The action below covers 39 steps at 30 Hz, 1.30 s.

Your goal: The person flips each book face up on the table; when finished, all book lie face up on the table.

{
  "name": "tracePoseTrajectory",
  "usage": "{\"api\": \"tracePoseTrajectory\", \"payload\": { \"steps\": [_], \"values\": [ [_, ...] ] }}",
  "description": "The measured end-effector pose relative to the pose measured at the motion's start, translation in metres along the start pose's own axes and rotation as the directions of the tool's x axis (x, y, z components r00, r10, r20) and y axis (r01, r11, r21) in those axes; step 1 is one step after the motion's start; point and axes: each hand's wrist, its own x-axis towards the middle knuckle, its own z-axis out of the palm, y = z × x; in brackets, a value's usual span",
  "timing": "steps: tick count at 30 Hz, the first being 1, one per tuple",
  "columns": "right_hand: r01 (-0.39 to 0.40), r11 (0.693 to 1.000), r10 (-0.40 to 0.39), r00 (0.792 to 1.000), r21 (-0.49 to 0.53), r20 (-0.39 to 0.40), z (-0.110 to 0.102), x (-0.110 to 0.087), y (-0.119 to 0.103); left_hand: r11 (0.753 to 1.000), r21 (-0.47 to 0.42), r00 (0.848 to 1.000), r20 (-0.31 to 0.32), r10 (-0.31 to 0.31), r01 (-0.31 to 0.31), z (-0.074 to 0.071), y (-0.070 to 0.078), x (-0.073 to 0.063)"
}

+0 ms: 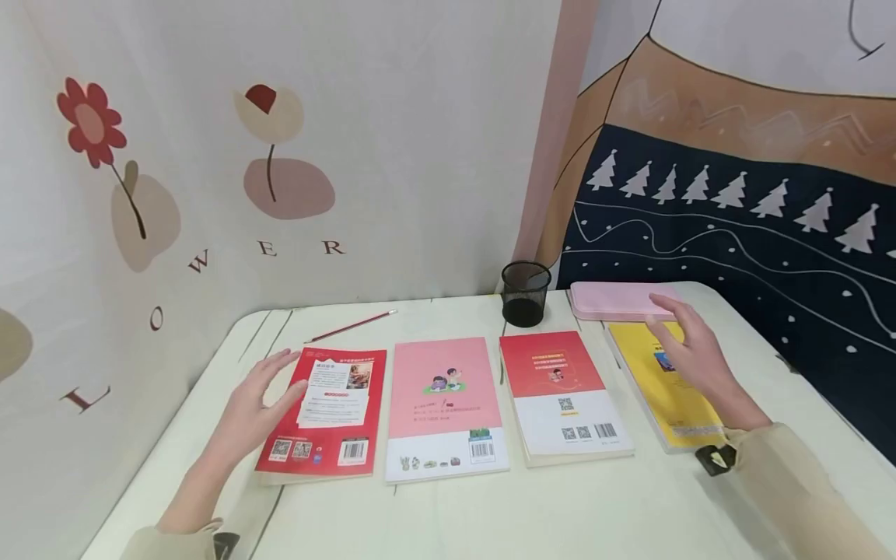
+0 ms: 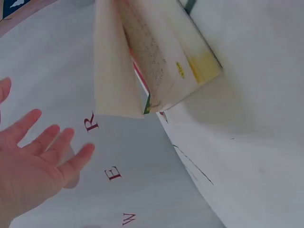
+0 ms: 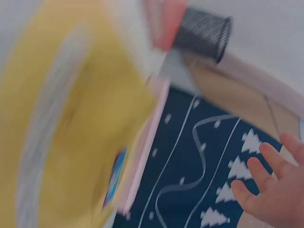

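My left hand [image 1: 248, 408] hovers by the left edge of a red book [image 1: 325, 451] with its fingers extended and nothing in its grasp. In the left wrist view the same hand [image 2: 40, 168] is spread palm up, apart from a book with parted pages [image 2: 147, 57]. Over the yellow book [image 1: 689, 416] at the right, my right hand [image 1: 689, 346] is held with fingers loosely extended. Blurred yellow cover [image 3: 95, 118] fills much of the right wrist view, and the right hand [image 3: 278, 187] there holds nothing.
Between the hands lie a pink-and-white book [image 1: 448, 420] and a red-and-white book [image 1: 574, 404]. Behind them are a pencil [image 1: 350, 326], a black mesh pen holder [image 1: 524, 295] and a pink case [image 1: 616, 301]. Printed curtains [image 1: 420, 155] hang behind the white table [image 1: 448, 521].
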Motion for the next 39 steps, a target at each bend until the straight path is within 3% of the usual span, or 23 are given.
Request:
{"api": "tracePoseTrajectory", "payload": {
  "steps": [3,5,7,10,15,18,21,24,27,30,39],
  "values": [
    [-0.087,0.992,0.092,0.994,0.094,-0.051,0.024,0.013,0.028,0.993,-0.076,0.994,-0.058,-0.095,0.090,0.012,-0.045,-0.004],
    [-0.141,0.972,0.152,0.987,0.190,-0.044,0.036,0.018,0.030,0.980,-0.140,0.986,-0.058,-0.154,0.145,0.016,-0.068,-0.008],
    [-0.189,0.934,0.202,0.979,0.302,-0.013,0.046,0.019,0.025,0.960,-0.198,0.977,-0.032,-0.209,0.199,0.017,-0.078,-0.013],
    [-0.254,0.873,0.253,0.966,0.416,0.056,0.058,0.019,0.009,0.929,-0.247,0.961,0.051,-0.274,0.277,0.013,-0.081,-0.021],
    [-0.371,0.800,0.321,0.929,0.472,0.187,0.077,0.018,-0.021,0.871,-0.279,0.909,0.224,-0.351,0.405,0.006,-0.069,-0.031],
    [-0.431,0.771,0.347,0.902,0.468,0.259,0.086,0.018,-0.045,0.840,-0.298,0.883,0.278,-0.379,0.454,0.002,-0.058,-0.035],
    [-0.491,0.751,0.367,0.866,0.442,0.339,0.089,0.018,-0.078,0.824,-0.286,0.862,0.301,-0.407,0.489,-0.006,-0.041,-0.037],
    [-0.521,0.744,0.343,0.835,0.418,0.429,0.090,0.018,-0.115,0.829,-0.239,0.844,0.337,-0.419,0.506,-0.018,-0.017,-0.038],
    [-0.508,0.762,0.292,0.823,0.401,0.488,0.094,0.021,-0.142,0.834,-0.184,0.824,0.365,-0.433,0.520,-0.029,0.005,-0.039],
    [-0.503,0.769,0.262,0.811,0.394,0.524,0.105,0.028,-0.160,0.832,-0.160,0.809,0.389,-0.441,0.531,-0.034,0.016,-0.040],
    [-0.419,0.822,0.133,0.800,0.385,0.586,0.147,0.045,-0.205,0.809,-0.158,0.762,0.473,-0.441,0.566,-0.036,0.012,-0.045]
  ]
}}
